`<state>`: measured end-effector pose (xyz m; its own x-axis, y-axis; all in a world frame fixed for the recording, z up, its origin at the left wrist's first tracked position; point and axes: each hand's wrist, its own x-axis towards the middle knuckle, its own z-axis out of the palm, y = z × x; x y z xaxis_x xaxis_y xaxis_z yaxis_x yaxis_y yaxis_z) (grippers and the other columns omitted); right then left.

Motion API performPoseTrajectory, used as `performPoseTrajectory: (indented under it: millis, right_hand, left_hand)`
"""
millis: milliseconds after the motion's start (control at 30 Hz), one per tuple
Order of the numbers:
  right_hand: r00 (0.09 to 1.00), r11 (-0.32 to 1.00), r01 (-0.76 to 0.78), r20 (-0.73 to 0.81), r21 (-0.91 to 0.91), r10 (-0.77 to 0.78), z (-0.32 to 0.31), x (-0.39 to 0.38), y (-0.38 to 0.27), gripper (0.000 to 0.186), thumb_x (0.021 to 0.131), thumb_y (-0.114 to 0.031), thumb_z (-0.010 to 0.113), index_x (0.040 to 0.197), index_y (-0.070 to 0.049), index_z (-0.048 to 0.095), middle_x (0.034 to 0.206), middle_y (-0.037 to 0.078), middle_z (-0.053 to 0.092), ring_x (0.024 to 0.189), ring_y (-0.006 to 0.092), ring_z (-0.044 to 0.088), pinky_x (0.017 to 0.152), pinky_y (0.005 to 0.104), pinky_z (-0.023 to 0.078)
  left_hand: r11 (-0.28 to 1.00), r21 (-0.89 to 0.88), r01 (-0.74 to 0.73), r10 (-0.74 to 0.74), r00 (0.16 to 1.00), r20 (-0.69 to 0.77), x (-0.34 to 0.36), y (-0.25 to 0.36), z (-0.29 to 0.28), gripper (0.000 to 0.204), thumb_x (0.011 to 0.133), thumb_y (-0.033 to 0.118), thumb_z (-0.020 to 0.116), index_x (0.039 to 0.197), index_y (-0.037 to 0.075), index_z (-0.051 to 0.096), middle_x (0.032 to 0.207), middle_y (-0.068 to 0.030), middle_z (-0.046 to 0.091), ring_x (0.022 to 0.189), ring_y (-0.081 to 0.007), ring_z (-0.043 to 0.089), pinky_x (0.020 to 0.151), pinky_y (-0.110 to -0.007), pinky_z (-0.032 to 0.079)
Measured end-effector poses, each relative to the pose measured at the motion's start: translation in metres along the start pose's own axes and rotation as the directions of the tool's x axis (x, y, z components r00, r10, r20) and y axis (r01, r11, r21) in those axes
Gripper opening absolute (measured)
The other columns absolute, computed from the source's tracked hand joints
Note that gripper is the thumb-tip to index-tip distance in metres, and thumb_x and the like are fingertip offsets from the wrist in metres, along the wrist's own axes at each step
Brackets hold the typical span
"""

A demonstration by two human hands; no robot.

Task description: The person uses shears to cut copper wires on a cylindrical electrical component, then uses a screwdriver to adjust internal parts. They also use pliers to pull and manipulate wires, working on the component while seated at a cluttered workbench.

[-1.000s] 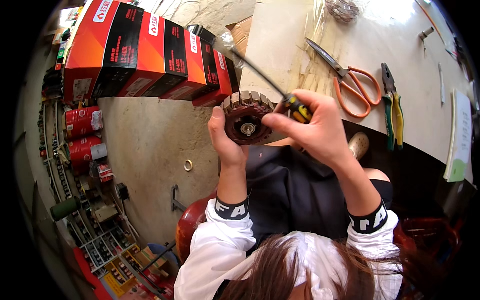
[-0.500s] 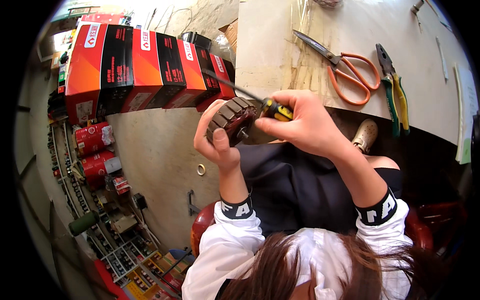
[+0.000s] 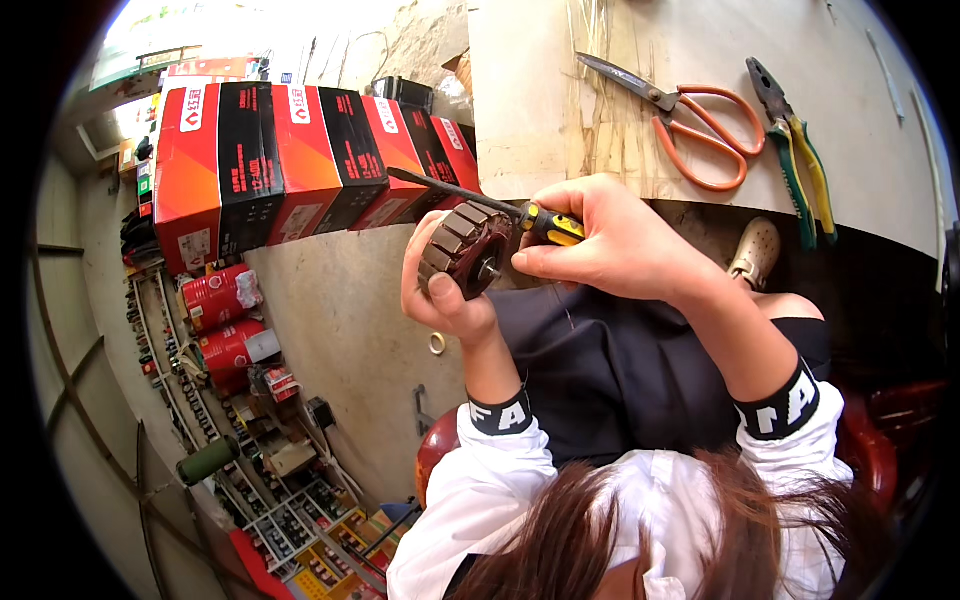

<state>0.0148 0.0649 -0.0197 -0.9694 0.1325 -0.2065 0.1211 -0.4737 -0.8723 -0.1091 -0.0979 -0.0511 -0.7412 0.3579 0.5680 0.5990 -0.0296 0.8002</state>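
My left hand (image 3: 458, 312) grips the toothed, wound core (image 3: 462, 238) by its rim, in the air off the table's (image 3: 520, 135) near left corner. My right hand (image 3: 625, 245) grasps the screwdriver (image 3: 548, 223) by its handle; shaft contact with core: cannot tell. I judge the core heavy, rigid, windings easily nicked; best hold: outer teeth, fingers clear of wire.

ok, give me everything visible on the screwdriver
The screwdriver has a black and yellow handle, apparently plastic, and a long, straight, dark shaft that looks like metal. The right hand grips the handle. The shaft slants up-left in the picture, passing the toothed core; whether they touch is unclear.
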Motion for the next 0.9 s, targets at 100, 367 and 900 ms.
performPoseTrajectory:
  millis: [100, 367, 900]
  right_hand:
    - [0.998, 1.0, -0.007, 0.059, 0.008, 0.007, -0.001, -0.003, -0.005, 0.015, 0.084, -0.014, 0.074, 0.085, 0.0, 0.066, 0.067, -0.004, 0.058, 0.059, 0.0021, 0.05, 0.053, 0.0189, 0.04]
    - [0.999, 0.901, -0.041, 0.019, 0.432, 0.036, -0.006, -0.001, -0.002, 0.02, 0.086, -0.017, 0.072, 0.092, -0.004, 0.059, 0.061, -0.004, 0.049, 0.05, 0.002, 0.041, 0.043, 0.0181, 0.027]
    - [0.998, 0.788, -0.002, -0.053, 0.616, 0.045, -0.023, 0.001, -0.003, 0.015, 0.087, -0.016, 0.065, 0.079, -0.006, 0.058, 0.062, -0.006, 0.046, 0.046, 0.0015, 0.03, 0.044, 0.0201, 0.022]
  left_hand:
    - [0.999, -0.024, 0.026, -0.026, 1.0, 0.01, 0.0, 0.003, 0.003, 0.062, 0.09, 0.047, 0.053, 0.099, -0.014, 0.062, 0.099, -0.0255, 0.066, 0.093, -0.033, 0.065, 0.08, -0.04, 0.053]
    - [0.992, -0.035, 0.119, -0.115, 0.987, 0.109, 0.001, 0.011, 0.008, 0.065, 0.091, 0.05, 0.054, 0.101, -0.014, 0.063, 0.102, -0.0232, 0.066, 0.093, -0.0291, 0.064, 0.083, -0.038, 0.052]
    - [0.871, -0.225, 0.436, -0.396, 0.895, 0.204, -0.002, 0.002, 0.007, 0.071, 0.091, 0.055, 0.051, 0.105, -0.014, 0.062, 0.096, -0.0188, 0.068, 0.084, -0.0244, 0.067, 0.077, -0.033, 0.054]
